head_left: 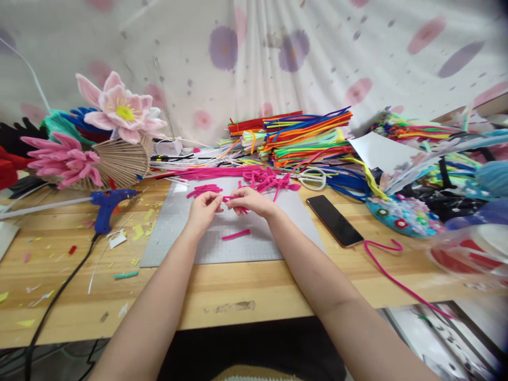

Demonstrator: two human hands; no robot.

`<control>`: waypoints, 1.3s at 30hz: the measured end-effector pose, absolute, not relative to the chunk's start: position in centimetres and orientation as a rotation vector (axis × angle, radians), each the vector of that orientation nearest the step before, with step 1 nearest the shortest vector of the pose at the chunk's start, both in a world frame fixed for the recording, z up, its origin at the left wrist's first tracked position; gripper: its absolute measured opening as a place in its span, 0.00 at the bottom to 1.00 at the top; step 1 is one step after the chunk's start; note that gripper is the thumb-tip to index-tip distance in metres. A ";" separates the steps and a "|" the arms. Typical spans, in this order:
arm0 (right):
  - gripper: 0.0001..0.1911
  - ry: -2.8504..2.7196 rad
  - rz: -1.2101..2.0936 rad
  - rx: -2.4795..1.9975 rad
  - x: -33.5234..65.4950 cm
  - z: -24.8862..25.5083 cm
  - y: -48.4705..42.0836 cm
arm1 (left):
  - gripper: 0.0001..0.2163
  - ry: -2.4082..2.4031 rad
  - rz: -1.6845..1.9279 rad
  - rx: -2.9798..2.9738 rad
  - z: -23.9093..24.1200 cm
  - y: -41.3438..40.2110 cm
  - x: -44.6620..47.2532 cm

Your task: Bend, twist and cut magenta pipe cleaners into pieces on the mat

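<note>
Above the middle of a grey cutting mat [222, 251], my left hand [205, 207] and my right hand [251, 201] are close together, fingers pinched. A short magenta pipe cleaner [227, 199] runs between their fingertips, partly hidden by the fingers. Another cut magenta piece [236, 235] lies on the mat just below my hands. Behind my left hand is a small pile of short magenta pieces [204, 190]. Bent and looped magenta pieces [273, 181] are heaped behind my right hand, in front of a bundle of long magenta pipe cleaners [214, 173].
A blue glue gun [106, 209] with a black cord lies left of the mat, among scraps. To the right are a phone [334, 220], white-handled scissors [313, 179] and a curved magenta pipe cleaner [400, 283]. Fuzzy flowers [123, 108] and colourful pipe-cleaner bundles [305, 137] line the back.
</note>
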State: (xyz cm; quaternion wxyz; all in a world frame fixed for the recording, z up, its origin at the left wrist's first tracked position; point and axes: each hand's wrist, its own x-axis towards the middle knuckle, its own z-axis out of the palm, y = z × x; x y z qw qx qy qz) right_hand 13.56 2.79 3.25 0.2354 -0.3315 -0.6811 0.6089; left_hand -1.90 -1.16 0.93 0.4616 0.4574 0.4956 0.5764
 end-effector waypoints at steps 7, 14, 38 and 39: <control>0.12 -1.721 1.750 -0.851 11.5 2.6 1.9 | 0.09 1.495 1.807 1.144 -0.4 -0.9 -0.5; 0.12 -1.701 1.625 -0.913 10.8 1.5 2.4 | 0.11 1.278 1.754 0.804 0.2 -0.6 0.2; 0.08 -1.700 1.501 -0.929 10.5 1.3 2.1 | 0.14 1.134 1.676 0.708 0.6 -0.5 0.1; 0.08 -1.697 1.498 -0.937 10.6 1.2 2.2 | 0.14 1.143 1.682 0.738 0.6 -0.5 -0.1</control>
